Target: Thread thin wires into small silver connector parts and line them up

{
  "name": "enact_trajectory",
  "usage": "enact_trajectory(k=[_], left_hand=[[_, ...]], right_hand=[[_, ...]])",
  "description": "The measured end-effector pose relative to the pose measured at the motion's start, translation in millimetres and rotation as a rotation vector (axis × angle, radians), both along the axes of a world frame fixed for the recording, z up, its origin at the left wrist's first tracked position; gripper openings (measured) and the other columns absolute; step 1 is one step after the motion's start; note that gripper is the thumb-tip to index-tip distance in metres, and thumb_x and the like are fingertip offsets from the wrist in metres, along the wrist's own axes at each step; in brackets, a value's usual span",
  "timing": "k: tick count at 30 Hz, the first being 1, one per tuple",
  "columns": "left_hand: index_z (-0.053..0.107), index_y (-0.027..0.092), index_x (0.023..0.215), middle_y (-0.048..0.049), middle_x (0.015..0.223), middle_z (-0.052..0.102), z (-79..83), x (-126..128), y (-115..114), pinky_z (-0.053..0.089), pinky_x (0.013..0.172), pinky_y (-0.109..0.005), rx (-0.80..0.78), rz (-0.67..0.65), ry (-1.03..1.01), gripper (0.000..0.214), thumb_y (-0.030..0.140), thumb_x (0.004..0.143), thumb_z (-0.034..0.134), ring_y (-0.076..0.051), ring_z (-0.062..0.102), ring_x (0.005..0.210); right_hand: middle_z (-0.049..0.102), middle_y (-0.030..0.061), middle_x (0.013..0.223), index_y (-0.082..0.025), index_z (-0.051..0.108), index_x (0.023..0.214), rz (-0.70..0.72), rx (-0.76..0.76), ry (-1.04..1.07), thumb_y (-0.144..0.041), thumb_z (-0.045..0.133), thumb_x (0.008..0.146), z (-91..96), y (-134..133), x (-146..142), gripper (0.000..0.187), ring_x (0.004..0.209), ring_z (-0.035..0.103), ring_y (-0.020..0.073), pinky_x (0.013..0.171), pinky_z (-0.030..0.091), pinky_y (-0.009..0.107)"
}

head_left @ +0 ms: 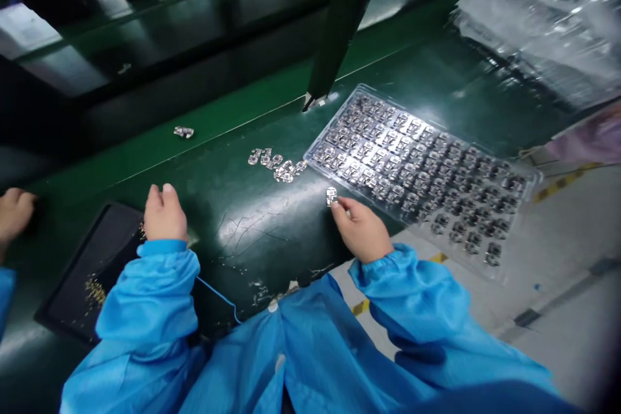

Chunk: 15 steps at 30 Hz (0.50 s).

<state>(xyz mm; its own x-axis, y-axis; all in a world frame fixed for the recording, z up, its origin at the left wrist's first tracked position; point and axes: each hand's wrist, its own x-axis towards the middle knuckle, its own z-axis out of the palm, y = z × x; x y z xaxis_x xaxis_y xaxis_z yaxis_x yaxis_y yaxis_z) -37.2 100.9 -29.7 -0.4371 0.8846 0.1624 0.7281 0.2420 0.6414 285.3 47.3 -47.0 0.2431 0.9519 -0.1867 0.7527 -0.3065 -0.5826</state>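
Note:
My right hand (361, 226) pinches a small circuit board (331, 195) between thumb and fingers, just in front of the clear plastic tray (412, 217). Rows of similar boards fill much of that tray. To its left lies a loose group of small boards (285, 172) on the green table (262, 207). My left hand (165, 215) is closed, its fingertips drawn together over the right edge of a black tray (104, 239). Anything between those fingers is too small or hidden to make out. Tiny gold-coloured parts (95, 290) are scattered in the black tray.
A co-worker's hand (15, 212) rests at the far left. A dark post (334, 32) rises behind the clear tray. Stacked clear plastic packaging (548, 19) stands at the back right. One separate part (184, 132) lies towards the back. Thin dark wires (250, 223) lie between my hands.

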Motion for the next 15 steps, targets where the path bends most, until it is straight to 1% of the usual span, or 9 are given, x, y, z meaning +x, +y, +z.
enact_trajectory(k=[2,3,5,7,8,9,10,12,15], left_hand=[[0.045,0.011,0.116,-0.0151,0.114,0.052,-3.4,6,-19,0.036,0.093,-0.044,-0.116,0.076,0.091,0.052,0.047,0.082,0.031,-0.025,0.047,0.107],[0.048,0.012,0.113,-0.0140,0.113,0.053,-3.6,14,-28,0.037,0.093,-0.041,-0.150,0.024,0.132,0.048,0.045,0.082,0.033,-0.024,0.048,0.106],[0.052,0.014,0.109,-0.0118,0.108,0.057,-3.4,35,-45,0.038,0.092,-0.039,-0.196,-0.273,0.225,0.042,0.040,0.082,0.034,-0.023,0.051,0.102],[0.055,0.015,0.106,-0.0100,0.102,0.060,-4.6,61,-60,0.037,0.092,-0.041,-0.215,-0.582,0.349,0.037,0.036,0.083,0.035,-0.022,0.052,0.098],[0.056,0.017,0.105,-0.0088,0.100,0.061,-6.2,74,-67,0.036,0.092,-0.041,-0.222,-0.698,0.404,0.035,0.035,0.083,0.036,-0.023,0.051,0.097],[0.056,0.019,0.105,-0.0079,0.099,0.061,-8.5,86,-74,0.037,0.090,-0.042,-0.228,-0.764,0.451,0.033,0.034,0.082,0.037,-0.024,0.050,0.099],[0.056,0.020,0.106,-0.0081,0.100,0.060,-11.5,98,-80,0.039,0.087,-0.043,-0.224,-0.792,0.490,0.032,0.034,0.082,0.039,-0.026,0.048,0.101],[0.055,0.022,0.108,-0.0091,0.103,0.059,-18.4,117,-92,0.040,0.084,-0.045,-0.205,-0.794,0.536,0.033,0.034,0.080,0.043,-0.029,0.046,0.104],[0.056,0.021,0.107,-0.0107,0.104,0.059,-27.8,133,-106,0.040,0.083,-0.046,-0.171,-0.778,0.564,0.034,0.035,0.079,0.045,-0.031,0.047,0.103]], right_hand=[[0.065,0.0098,0.092,-0.019,0.060,0.099,0.065,-0.011,-0.128,-0.039,0.036,0.080,-0.7,7,2,0.036,0.088,0.057,0.0232,0.074,0.042,0.034],[0.064,0.0113,0.094,-0.017,0.059,0.100,0.088,-0.021,-0.187,-0.038,0.036,0.081,-1.7,9,2,0.037,0.089,0.057,0.0243,0.073,0.042,0.035],[0.064,0.0134,0.095,-0.015,0.059,0.100,0.120,-0.031,-0.283,-0.037,0.036,0.081,-4.3,14,1,0.037,0.090,0.056,0.0259,0.073,0.041,0.036],[0.064,0.0134,0.094,-0.015,0.059,0.098,0.143,-0.024,-0.348,-0.036,0.036,0.081,-7.0,17,-2,0.035,0.090,0.056,0.0261,0.073,0.041,0.036],[0.064,0.0129,0.094,-0.016,0.060,0.097,0.154,-0.016,-0.367,-0.034,0.036,0.081,-8.2,17,-3,0.034,0.090,0.056,0.0257,0.073,0.041,0.036],[0.064,0.0121,0.093,-0.016,0.060,0.096,0.167,-0.009,-0.379,-0.033,0.036,0.082,-9.1,17,-4,0.033,0.089,0.056,0.0251,0.072,0.040,0.035],[0.064,0.0113,0.093,-0.017,0.060,0.096,0.178,0.001,-0.387,-0.032,0.036,0.082,-9.8,17,-4,0.032,0.089,0.056,0.0245,0.072,0.040,0.035],[0.064,0.0099,0.094,-0.018,0.060,0.096,0.200,0.016,-0.391,-0.031,0.036,0.082,-10.6,15,-5,0.031,0.089,0.056,0.0235,0.072,0.040,0.033],[0.064,0.0088,0.098,-0.018,0.059,0.099,0.256,0.021,-0.386,-0.029,0.036,0.082,-10.3,10,-7,0.031,0.091,0.056,0.0228,0.073,0.040,0.033]])
